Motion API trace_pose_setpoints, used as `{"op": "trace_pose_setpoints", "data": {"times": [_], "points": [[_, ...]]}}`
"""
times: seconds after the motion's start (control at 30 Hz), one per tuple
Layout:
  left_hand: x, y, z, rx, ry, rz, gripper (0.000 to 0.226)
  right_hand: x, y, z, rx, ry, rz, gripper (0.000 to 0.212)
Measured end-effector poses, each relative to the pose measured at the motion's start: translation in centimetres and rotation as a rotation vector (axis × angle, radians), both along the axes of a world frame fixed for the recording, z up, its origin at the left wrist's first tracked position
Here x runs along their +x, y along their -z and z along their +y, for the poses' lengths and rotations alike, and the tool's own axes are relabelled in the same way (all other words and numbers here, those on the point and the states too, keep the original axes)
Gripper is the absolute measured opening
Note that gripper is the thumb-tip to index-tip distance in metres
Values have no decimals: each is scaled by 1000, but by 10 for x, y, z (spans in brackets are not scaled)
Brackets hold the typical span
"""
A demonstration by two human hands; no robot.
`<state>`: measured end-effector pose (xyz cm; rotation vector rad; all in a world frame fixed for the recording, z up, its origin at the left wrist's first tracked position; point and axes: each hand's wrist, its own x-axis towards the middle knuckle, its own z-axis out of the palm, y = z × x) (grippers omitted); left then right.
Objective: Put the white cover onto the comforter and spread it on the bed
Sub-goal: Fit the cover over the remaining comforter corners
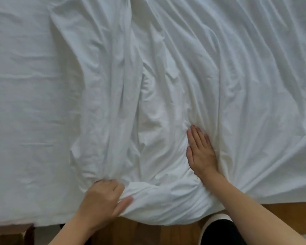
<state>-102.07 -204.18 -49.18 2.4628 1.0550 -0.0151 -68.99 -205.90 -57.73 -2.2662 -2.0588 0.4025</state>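
White cover [237, 76] lies wrinkled over the bed [16, 85], with a thick bunched part hanging over the near edge of the bed. On this bunched part, at its left end, the left hand [102, 198] grips the cloth with curled fingers and thumb. Further from the edge of the bed, the right hand [200, 151] lies flat on the cover, fingers straight and together. Below the bed edge a wooden floor [281, 214] shows.
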Motion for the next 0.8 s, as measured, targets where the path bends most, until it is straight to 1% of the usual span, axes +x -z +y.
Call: {"op": "trace_pose_setpoints", "data": {"times": [0.07, 0.1, 0.17, 0.2, 0.23, 0.27, 0.33, 0.4, 0.43, 0.47, 0.5, 0.57, 0.63, 0.7, 0.77, 0.8], "points": [[28, -9, 9, -106, 33, 57, 51, 2, 4, 1, -1, -8, -5, 53], [45, -17, 12, -156, 91, 77, 51, 3, 6, 1, 0, -11, -7, 53], [78, -30, 11, -260, 205, 99, 57, 4, 7, 1, 8, -25, -4, 54], [92, -36, 10, -358, 220, 121, 58, 5, 7, 1, 11, -30, 3, 54], [102, -40, 8, -475, 221, 151, 54, 7, 7, 1, 9, -27, 12, 54], [109, -45, 8, -550, 213, 196, 50, 7, 6, 1, 11, -27, 21, 54], [112, -50, 4, -554, 222, 277, 51, 7, 5, -1, 6, -26, 41, 55], [104, -60, -7, -540, 172, 277, 56, 8, 5, -2, 14, -23, 55, 54], [98, -65, -15, -492, 100, 248, 60, 8, 4, -1, 22, -18, 65, 54], [89, -69, -27, -402, 82, 208, 67, 8, 4, -1, 30, -15, 79, 54], [76, -72, -39, -384, 64, 244, 73, 8, 3, -1, 41, -11, 101, 53], [33, -50, -71, -215, -12, 265, 80, 9, 1, -2, 86, -3, 150, 51], [-1, -27, -94, -237, -64, 294, 82, 11, -1, -3, 101, 4, 179, 50], [-11, -18, -97, -175, -98, 213, 76, 13, -1, -3, 92, -2, 160, 50], [-5, -25, -93, -141, -178, 42, 49, 10, -1, 0, 90, -4, 135, 51], [2, -35, -86, -155, -281, -87, 38, 7, -1, 0, 100, 12, 126, 52]]}}
